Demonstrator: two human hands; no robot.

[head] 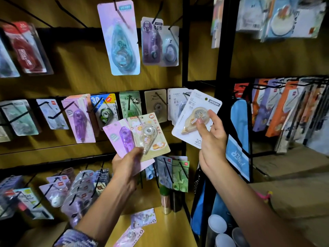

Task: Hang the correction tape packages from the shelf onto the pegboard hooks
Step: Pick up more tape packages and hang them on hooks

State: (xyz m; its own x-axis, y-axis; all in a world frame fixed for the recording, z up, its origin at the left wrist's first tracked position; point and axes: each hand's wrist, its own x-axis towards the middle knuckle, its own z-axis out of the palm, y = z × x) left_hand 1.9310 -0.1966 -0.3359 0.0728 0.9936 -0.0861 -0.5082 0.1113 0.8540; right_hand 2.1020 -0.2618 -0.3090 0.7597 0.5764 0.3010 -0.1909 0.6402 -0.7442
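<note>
My left hand grips two correction tape packages fanned out: a pink card with a purple dispenser and a cream card with a clear dispenser. My right hand holds a white card with a beige dispenser, raised close to a hook with matching white T-9267 packages in the middle row. Two more packages lie on the wooden shelf below. Black pegboard hooks carry many hanging packages.
A black upright post ends the pegboard on the right. Blue bags hang beside it. Another hook rack with orange packages stands at right. Small cylinders stand on the shelf; white tubes sit below.
</note>
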